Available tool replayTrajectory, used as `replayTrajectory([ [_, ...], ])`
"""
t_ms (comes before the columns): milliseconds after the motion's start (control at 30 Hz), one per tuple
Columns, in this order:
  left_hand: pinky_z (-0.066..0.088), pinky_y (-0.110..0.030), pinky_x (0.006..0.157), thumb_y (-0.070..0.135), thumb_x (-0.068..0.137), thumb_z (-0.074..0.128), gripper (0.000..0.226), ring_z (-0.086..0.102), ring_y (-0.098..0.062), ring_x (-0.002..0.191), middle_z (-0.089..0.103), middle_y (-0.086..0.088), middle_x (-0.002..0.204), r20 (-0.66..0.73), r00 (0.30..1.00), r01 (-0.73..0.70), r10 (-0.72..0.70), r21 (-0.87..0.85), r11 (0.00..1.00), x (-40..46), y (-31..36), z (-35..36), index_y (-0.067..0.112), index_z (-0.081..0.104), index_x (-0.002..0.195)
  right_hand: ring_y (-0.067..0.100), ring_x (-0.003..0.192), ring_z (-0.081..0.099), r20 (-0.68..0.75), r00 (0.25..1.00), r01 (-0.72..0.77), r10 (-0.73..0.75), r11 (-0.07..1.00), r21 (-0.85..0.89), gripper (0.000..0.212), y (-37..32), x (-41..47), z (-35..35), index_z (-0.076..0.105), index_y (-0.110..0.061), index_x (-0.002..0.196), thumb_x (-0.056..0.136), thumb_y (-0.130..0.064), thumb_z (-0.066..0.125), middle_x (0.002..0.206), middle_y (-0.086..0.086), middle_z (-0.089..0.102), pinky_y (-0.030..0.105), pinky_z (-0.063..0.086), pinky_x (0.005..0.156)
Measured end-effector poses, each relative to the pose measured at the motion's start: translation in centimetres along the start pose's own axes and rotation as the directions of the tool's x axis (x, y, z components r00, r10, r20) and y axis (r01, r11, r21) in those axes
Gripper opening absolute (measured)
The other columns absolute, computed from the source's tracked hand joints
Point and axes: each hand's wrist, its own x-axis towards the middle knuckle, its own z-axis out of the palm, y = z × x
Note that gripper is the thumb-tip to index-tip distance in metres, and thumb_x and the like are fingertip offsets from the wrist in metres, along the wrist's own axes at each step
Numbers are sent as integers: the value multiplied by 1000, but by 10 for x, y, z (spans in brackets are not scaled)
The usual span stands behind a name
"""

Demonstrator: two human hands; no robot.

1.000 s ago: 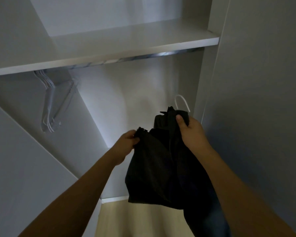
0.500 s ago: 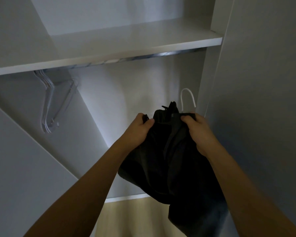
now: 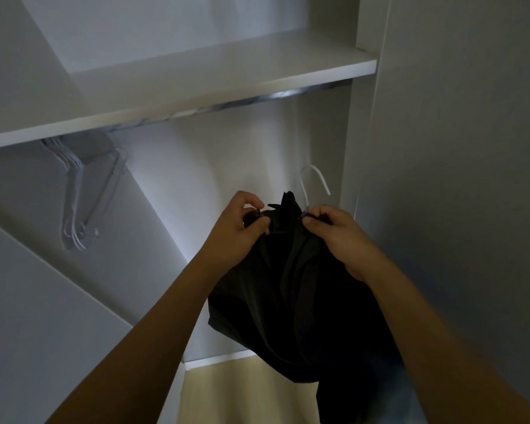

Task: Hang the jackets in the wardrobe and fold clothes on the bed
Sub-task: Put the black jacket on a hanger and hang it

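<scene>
Open wardrobe (image 3: 354,154), rail (image 3: 257,99) overhead | I see left hand (image 3: 239,228) and right hand (image 3: 340,237) pinching black jacket (image 3: 288,286) collar | hanger hook (image 3: 314,185) upright nearer right hand, rail above both

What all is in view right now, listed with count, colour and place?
jacket: one, black, held up in front of the wardrobe, on a hanger
hanger hook: one, white, sticking up above the jacket
spare hangers: a bunch, count unclear, white, on the rail at left
rail: one, metal, under the shelf
shelf: one, white, top of wardrobe
floor: pale wood, below
hands: left and right, both pinching the jacket's top
</scene>
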Motion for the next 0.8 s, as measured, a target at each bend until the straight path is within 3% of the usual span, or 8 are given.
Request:
replayTrajectory([
  [167,48,-22,57,17,86,51,25,53,-8,60,56,13,78,113,992,-69,55,125,990,-8,0,3,38,40,94,-4,65,62,-18,999,40,-41,999,-27,34,1,-4,-2,67,-33,64,93,-17,62,67,-16,65,9,45,61],
  [267,51,-26,58,9,83,53,36,53,-10,61,56,15,81,158,987,-71,42,183,981,-8,-1,5,36,35,98,-2,68,63,-30,999,39,-40,999,-23,30,1,-6,-3,68,-30,66,92,-17,63,69,-15,67,9,46,62],
  [367,52,-35,62,5,94,46,29,57,-16,66,60,3,85,177,982,-100,59,234,967,-8,-2,6,29,35,107,-1,68,64,-45,999,24,-25,999,-23,27,3,-8,-3,68,-29,68,92,-17,63,70,-14,67,11,48,63],
  [467,54,-31,74,15,103,39,11,62,-10,76,64,7,92,150,981,-162,120,312,936,-11,-3,7,23,40,111,2,71,64,-59,998,17,-19,1000,-21,21,4,-11,-5,68,-25,73,92,-18,64,73,-10,68,17,50,70],
  [600,55,-28,74,26,104,33,19,64,-10,78,68,5,95,96,982,-189,163,441,877,-14,-5,8,16,43,117,2,71,64,-56,998,15,-16,1000,-23,21,3,-14,-6,68,-24,73,92,-16,63,72,-11,67,19,50,70],
  [667,54,-22,68,32,103,37,14,65,-9,74,67,4,87,10,992,-118,125,405,907,-17,-5,10,22,38,112,1,73,65,-51,999,18,-20,999,-34,19,2,-16,-7,69,-25,76,92,-15,63,75,-12,69,16,50,72],
  [800,48,-9,60,38,97,53,17,61,3,77,59,9,84,-144,987,86,-66,135,987,-18,-1,17,26,41,99,1,82,67,-31,999,26,-27,999,-45,18,-2,-19,-9,72,-29,82,90,-14,65,85,-11,72,12,50,74],
])
